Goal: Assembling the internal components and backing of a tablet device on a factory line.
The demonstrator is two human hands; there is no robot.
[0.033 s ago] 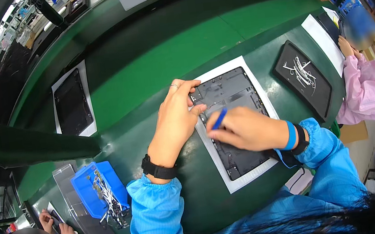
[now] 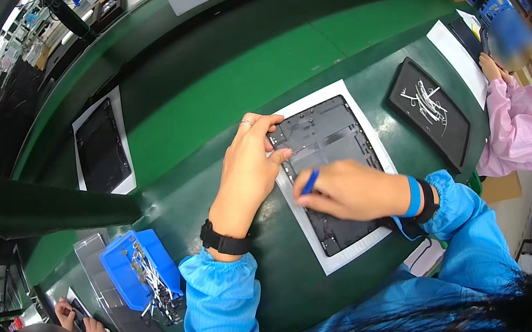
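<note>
A flat black device casing (image 2: 335,131) lies on a white sheet (image 2: 352,250) on the green bench. My left hand (image 2: 248,172) grips the casing's far left corner, with the thumb over its inner face and the fingers along the edge. Above the casing's left side, my right hand (image 2: 358,191) is closed around a short blue stick-like tool (image 2: 310,181). Its tip is hidden by my blurred fingers, so contact with the casing cannot be seen.
A black tray (image 2: 430,111) with white strips sits to the right. At the left are a blue bin (image 2: 114,266) of cables and another casing (image 2: 102,147) on a white sheet. Two co-workers sit at the lower left and far right. A dark green beam (image 2: 42,202) crosses the left side.
The blue tool has tilted slightly and shifted a little down and left with my right hand. My left hand holds its place on the casing.
</note>
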